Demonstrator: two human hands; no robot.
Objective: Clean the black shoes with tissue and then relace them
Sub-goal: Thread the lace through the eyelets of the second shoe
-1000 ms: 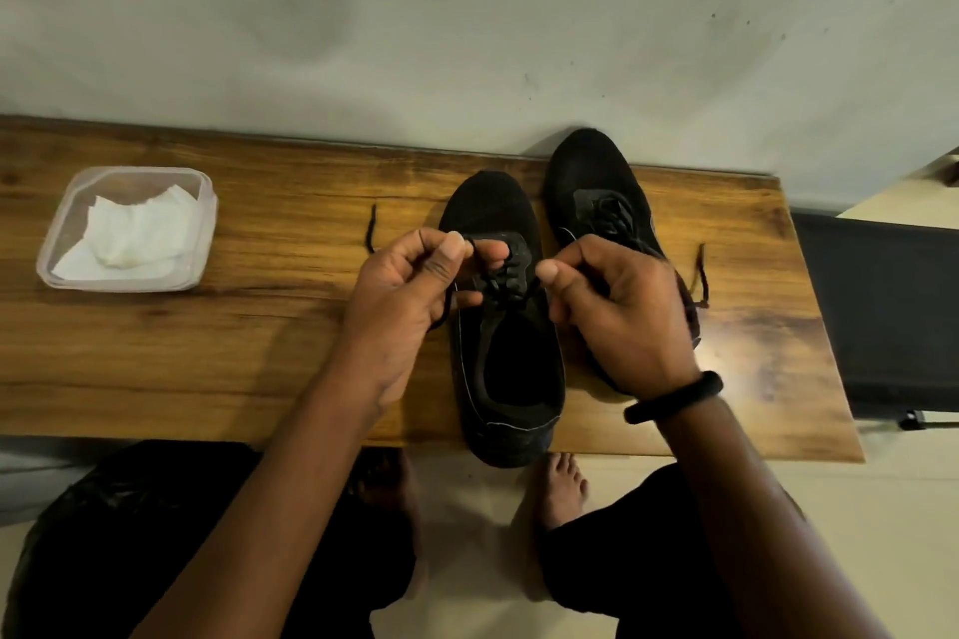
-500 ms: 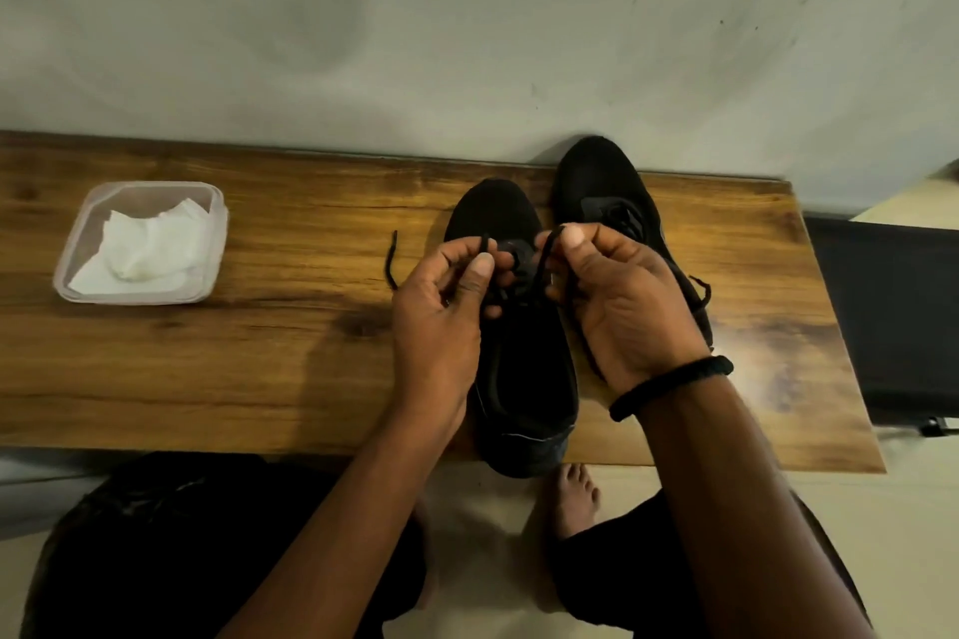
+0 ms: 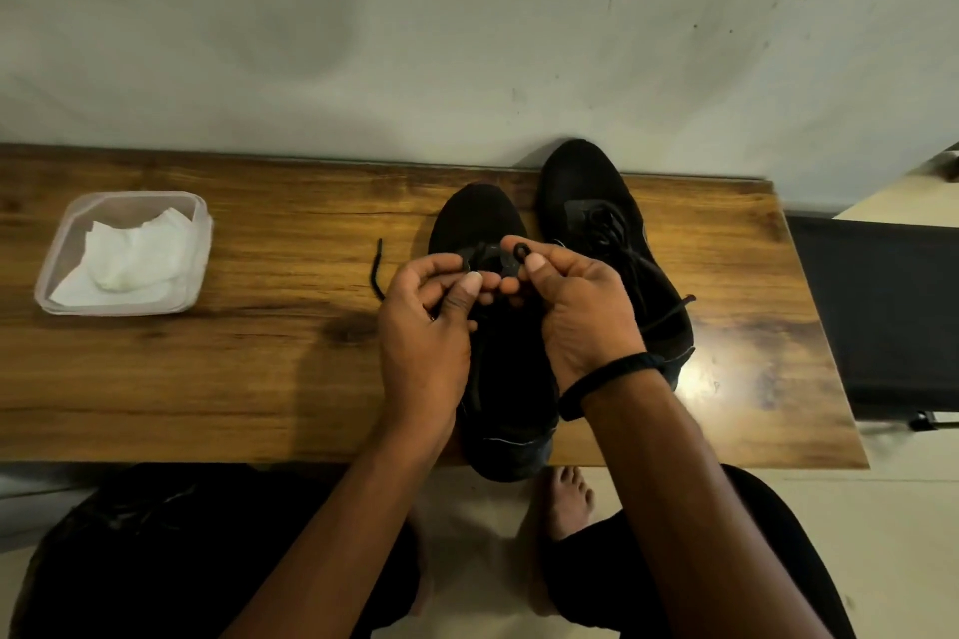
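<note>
Pale wall (image 3: 467,16) fills the top half, a bit scuffed; under it is a long wooden table (image 3: 207,379) pushed right up against it. Off the table's right end there's something black (image 3: 882,317), looks like a chair but can't really tell.

Two black shoes sit side by side right of the table's middle, toes pointing at the wall. The left shoe (image 3: 477,213) is nearer, heel hanging a little over the front edge; the right shoe (image 3: 581,182) sits further back, toe against the wall, its own lace loose and one end trailing off its right side.

Both hands are over the tongue of the left shoe, fingertips almost touching. The left hand (image 3: 423,327) has fingers curled, thumb and forefinger pinching the lace (image 3: 520,252); the right hand (image 3: 581,306) pinches a little loop of that same lace between thumb and forefinger, other fingers tucked in; one free end of it lies on the wood just left of the shoe.

Far left on the table is a clear plastic tub (image 3: 200,254) with crumpled white tissue (image 3: 129,260) inside, well apart from the shoes; a bare foot (image 3: 568,498) shows on the floor below the table edge; black wristband (image 3: 607,376) on the right wrist.
</note>
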